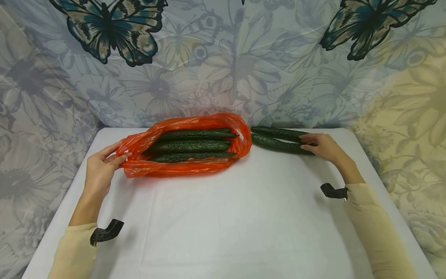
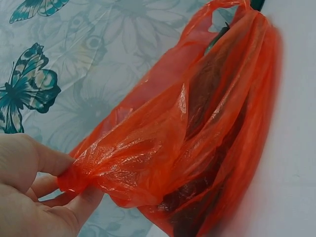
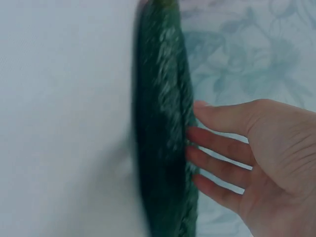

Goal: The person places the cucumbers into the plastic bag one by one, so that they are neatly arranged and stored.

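Observation:
An orange-red plastic bag (image 1: pixel 188 169) lies at the back of the table with its opening facing up. Several long, bumpy green cucumbers (image 1: pixel 191 146) lie side by side in it. My left hand (image 1: pixel 101 168) pinches the bag's left end, the film bunched between thumb and fingers in the left wrist view. Outside the bag, past its right end, lie two more cucumbers, a rear one (image 1: pixel 278 132) and a front one (image 1: pixel 275 143). My right hand (image 1: pixel 324 147) is at their right ends. In the right wrist view its fairly straight fingers (image 3: pixel 219 165) reach the cucumbers' side.
A white cloth covers the table (image 1: pixel 223 221). Right behind its back edge hangs a floral curtain (image 1: pixel 240 77) with butterflies, which also runs along both sides. Black wrist devices (image 1: pixel 108 231) show at both sleeves.

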`<state>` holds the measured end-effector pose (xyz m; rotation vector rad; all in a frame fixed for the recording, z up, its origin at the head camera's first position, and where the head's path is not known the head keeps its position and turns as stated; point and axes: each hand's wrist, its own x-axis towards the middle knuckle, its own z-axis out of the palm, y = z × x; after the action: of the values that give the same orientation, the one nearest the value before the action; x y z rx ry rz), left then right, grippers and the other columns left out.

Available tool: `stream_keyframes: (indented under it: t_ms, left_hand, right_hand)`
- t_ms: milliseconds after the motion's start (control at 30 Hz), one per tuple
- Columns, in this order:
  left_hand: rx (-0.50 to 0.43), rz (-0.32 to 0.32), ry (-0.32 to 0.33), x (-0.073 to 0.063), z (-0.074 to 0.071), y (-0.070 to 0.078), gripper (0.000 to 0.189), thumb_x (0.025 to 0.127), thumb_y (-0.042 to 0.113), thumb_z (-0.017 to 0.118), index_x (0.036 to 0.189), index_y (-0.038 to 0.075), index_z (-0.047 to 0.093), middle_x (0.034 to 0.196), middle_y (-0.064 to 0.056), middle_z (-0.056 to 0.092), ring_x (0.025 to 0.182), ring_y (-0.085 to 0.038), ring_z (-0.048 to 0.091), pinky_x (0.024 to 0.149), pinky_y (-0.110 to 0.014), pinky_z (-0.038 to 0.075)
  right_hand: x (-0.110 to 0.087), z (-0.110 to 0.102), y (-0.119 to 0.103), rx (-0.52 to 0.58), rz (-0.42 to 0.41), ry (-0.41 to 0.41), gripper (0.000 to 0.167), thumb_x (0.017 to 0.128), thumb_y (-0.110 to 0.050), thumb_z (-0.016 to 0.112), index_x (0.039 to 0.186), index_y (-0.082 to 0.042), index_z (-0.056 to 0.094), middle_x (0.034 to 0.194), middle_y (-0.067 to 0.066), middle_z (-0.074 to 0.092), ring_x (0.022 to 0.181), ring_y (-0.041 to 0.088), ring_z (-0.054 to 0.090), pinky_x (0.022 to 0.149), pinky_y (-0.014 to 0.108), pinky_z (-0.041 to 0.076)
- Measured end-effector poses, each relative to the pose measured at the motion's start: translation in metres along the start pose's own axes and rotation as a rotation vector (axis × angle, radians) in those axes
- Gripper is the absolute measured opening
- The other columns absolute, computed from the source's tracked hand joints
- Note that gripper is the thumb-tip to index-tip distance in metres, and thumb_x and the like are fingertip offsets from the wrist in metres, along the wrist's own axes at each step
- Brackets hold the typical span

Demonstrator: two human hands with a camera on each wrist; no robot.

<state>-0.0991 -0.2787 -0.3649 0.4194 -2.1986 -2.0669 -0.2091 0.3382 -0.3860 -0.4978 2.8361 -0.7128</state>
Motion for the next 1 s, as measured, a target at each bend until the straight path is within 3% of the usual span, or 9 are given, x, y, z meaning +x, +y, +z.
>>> stream_keyframes:
  t_ms: [233,500,600,700,800,867,900,967,1000]
  left_hand:
    - [-0.015,0.002,0.02,0.004,0.005,0.003,0.052,0.093,0.0,0.063,0.143,0.0,0.049,0.123,-0.009,0.059,0.087,-0.003,0.069,0.072,-0.014,0.055]
    - [-0.021,0.005,0.007,0.005,0.006,0.001,0.053,0.092,-0.002,0.063,0.143,0.0,0.048,0.107,0.001,0.066,0.084,-0.003,0.07,0.072,-0.015,0.055]
    - [-0.023,-0.006,-0.001,0.004,0.007,0.0,0.054,0.093,-0.003,0.062,0.144,0.0,0.046,0.121,-0.007,0.063,0.084,-0.002,0.07,0.073,-0.014,0.054]
    - [-0.018,-0.015,-0.005,0.004,0.008,0.0,0.055,0.094,-0.003,0.061,0.145,0.0,0.044,0.14,-0.02,0.05,0.084,-0.001,0.069,0.075,-0.013,0.054]
    - [-0.006,-0.015,-0.006,0.004,0.008,0.0,0.055,0.094,-0.002,0.061,0.146,0.0,0.043,0.146,-0.025,0.042,0.084,0.0,0.069,0.075,-0.013,0.053]
    - [0.001,-0.014,-0.004,0.004,0.008,0.0,0.055,0.094,-0.001,0.061,0.146,0.001,0.044,0.142,-0.022,0.047,0.084,0.0,0.069,0.074,-0.013,0.053]
    - [0.008,-0.012,-0.002,0.004,0.008,0.0,0.054,0.094,0.0,0.062,0.145,0.001,0.045,0.138,-0.019,0.051,0.084,0.0,0.069,0.074,-0.013,0.053]
    - [0.019,-0.007,0.003,0.004,0.008,0.001,0.054,0.093,0.0,0.063,0.144,0.001,0.046,0.129,-0.013,0.057,0.083,0.0,0.069,0.073,-0.013,0.054]
    - [0.014,-0.007,0.005,0.004,0.007,0.001,0.054,0.093,0.001,0.063,0.144,0.002,0.047,0.124,-0.008,0.06,0.083,-0.001,0.069,0.073,-0.013,0.054]
  right_hand:
    - [-0.011,-0.002,0.024,-0.027,0.028,-0.006,0.047,0.093,-0.018,0.068,0.131,0.007,0.056,0.129,0.032,0.055,0.12,0.051,0.049,0.095,0.062,0.042]
    - [-0.015,0.003,0.039,-0.08,0.095,-0.051,0.063,0.086,-0.022,0.077,0.136,0.005,0.05,0.138,0.039,0.041,0.125,0.058,0.036,0.1,0.068,0.033]
    - [-0.015,0.009,0.039,-0.078,0.081,-0.043,0.063,0.085,-0.016,0.076,0.138,0.006,0.048,0.138,0.039,0.04,0.125,0.059,0.035,0.1,0.069,0.031]
    - [-0.014,0.014,0.037,-0.101,0.076,-0.029,0.06,0.086,-0.009,0.073,0.139,0.004,0.048,0.139,0.038,0.04,0.126,0.058,0.036,0.1,0.069,0.032]
    - [-0.013,0.019,0.037,-0.145,0.058,0.014,0.057,0.084,-0.004,0.073,0.136,0.002,0.052,0.135,0.037,0.046,0.12,0.057,0.043,0.096,0.068,0.038]
    - [-0.014,0.022,0.037,-0.156,0.044,0.042,0.056,0.082,-0.003,0.075,0.134,0.003,0.055,0.11,0.033,0.063,0.091,0.05,0.06,0.082,0.06,0.048]
    - [-0.014,0.023,0.037,-0.159,0.034,0.053,0.056,0.081,-0.003,0.076,0.133,0.003,0.056,0.092,0.029,0.066,0.071,0.042,0.06,0.072,0.054,0.051]
    - [-0.017,0.025,0.037,-0.155,0.011,0.069,0.056,0.08,-0.005,0.078,0.131,0.005,0.058,0.059,0.016,0.059,0.045,0.022,0.042,0.054,0.038,0.044]
    - [-0.018,0.026,0.037,-0.141,0.005,0.073,0.056,0.079,-0.005,0.079,0.13,0.005,0.058,0.049,0.011,0.051,0.041,0.014,0.029,0.048,0.033,0.037]
